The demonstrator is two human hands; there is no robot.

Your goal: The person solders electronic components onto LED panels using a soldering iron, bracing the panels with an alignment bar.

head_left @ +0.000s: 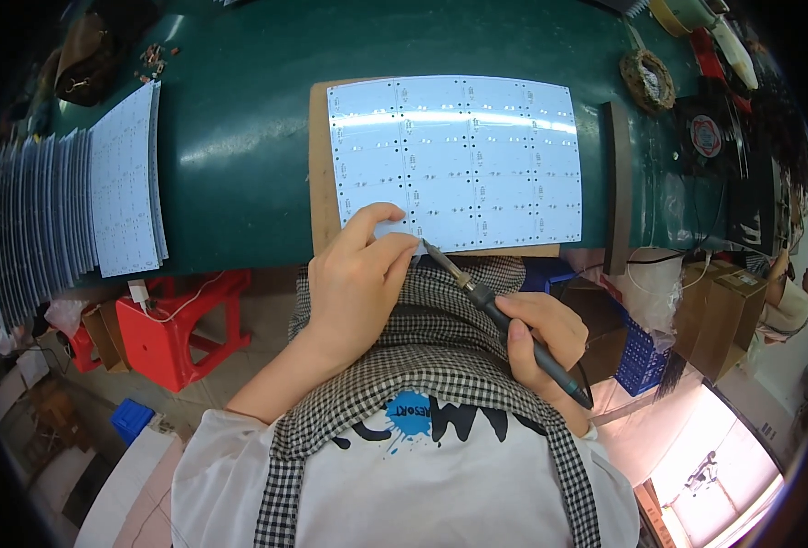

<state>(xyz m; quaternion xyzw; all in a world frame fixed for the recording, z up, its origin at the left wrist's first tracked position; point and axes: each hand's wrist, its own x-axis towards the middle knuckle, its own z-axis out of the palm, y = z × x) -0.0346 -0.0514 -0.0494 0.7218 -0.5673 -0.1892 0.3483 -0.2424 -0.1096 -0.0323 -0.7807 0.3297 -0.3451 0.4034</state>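
Observation:
A white circuit board panel [504, 146], marked out in a grid with rows of small parts, lies on a brown board [322, 164] at the table's near edge. In my right hand [550, 338] is a dark-handled soldering iron [490, 303], held like a pen. Its tip points up and left and meets the panel's near edge. My left hand [354, 274] rests over the panel's near left part, with curled fingers close to the iron's tip. Whatever the left fingertips pinch, if anything, is too small to make out.
Many similar panels [130, 183] stand in a row on the green table [230, 119] at left. A dark bar [616, 183] lies right of the panel, with a ring-shaped holder [647, 80] beyond. Below are a red stool [171, 333], blue crate [641, 356] and cardboard box [719, 315].

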